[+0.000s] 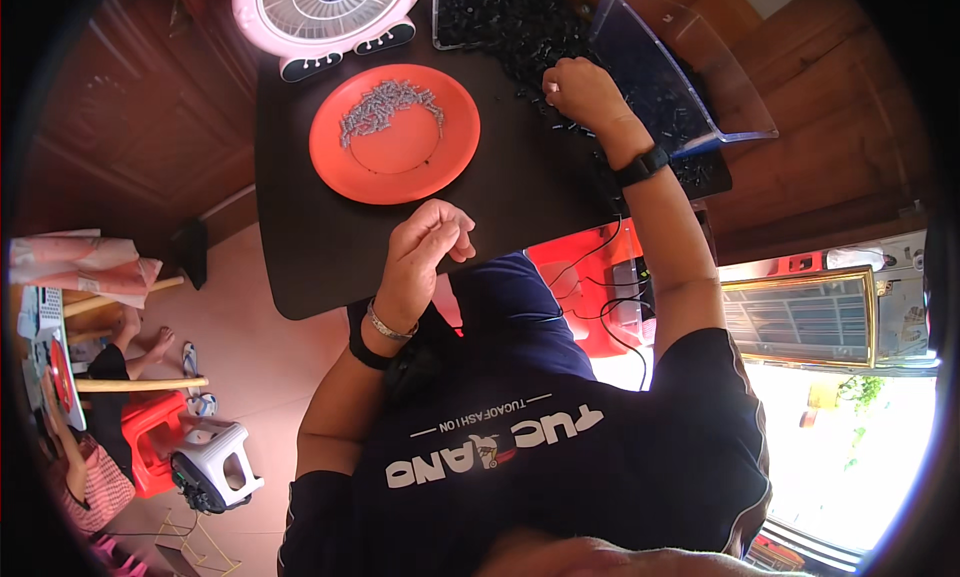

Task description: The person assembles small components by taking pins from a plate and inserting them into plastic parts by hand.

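Note:
My left hand (428, 245) is closed, fingertips and thumb drawn together over the table's front edge, just below an orange-red plate (385, 177). Whatever it may hold is too small or hidden to make out. On the upper part of the plate lies a heap of small grey rod-like pieces (385, 107). At the right, my right hand (588, 95) has its fingers pinched together beside a spread pile of small black parts (515, 27). I cannot make out what is between those fingers.
A pink fan (335, 27) stands at the table's far left. Right of my right hand is a tilted clear plastic bin (650, 37) with black parts in it. The dark table (310, 247) ends near my body. Another person (100, 467) sits at far left, near stools.

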The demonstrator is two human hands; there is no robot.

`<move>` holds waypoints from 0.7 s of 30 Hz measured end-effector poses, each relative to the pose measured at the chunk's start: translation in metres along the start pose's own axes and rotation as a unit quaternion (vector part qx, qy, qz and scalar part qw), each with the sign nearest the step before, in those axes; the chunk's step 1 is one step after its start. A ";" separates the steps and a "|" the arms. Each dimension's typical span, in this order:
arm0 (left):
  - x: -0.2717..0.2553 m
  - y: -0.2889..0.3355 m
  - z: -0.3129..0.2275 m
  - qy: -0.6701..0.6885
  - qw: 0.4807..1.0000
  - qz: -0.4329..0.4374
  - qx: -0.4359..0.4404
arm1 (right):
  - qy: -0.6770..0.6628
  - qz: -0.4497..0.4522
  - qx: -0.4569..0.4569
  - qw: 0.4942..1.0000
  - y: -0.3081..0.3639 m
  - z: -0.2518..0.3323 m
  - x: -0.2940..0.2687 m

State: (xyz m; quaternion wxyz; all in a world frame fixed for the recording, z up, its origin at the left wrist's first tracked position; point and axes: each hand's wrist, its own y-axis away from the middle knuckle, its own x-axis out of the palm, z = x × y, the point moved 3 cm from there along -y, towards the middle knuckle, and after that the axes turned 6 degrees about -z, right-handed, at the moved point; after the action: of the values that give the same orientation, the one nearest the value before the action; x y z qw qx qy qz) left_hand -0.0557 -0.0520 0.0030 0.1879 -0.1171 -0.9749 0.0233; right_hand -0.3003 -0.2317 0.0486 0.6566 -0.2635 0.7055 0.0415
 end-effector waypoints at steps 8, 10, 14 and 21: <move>0.001 0.000 0.000 -0.004 1.000 -0.001 -0.006 | 0.000 -0.007 -0.011 1.000 0.003 -0.007 0.009; 0.002 -0.001 0.002 -0.002 1.000 0.002 -0.005 | -0.040 -0.087 -0.040 0.995 0.008 -0.012 0.005; 0.000 0.001 0.001 -0.007 1.000 -0.003 0.008 | -0.294 0.006 0.077 0.953 0.016 0.012 -0.029; 0.001 0.000 0.002 -0.006 1.000 -0.009 0.003 | -0.688 0.056 0.041 0.723 0.042 0.058 -0.049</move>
State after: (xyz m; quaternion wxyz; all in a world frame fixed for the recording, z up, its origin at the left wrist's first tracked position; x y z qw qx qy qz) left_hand -0.0571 -0.0521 0.0013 0.1821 -0.1078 -0.9770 0.0257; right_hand -0.2657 -0.1567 0.0754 0.9681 -0.0955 0.0746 0.2195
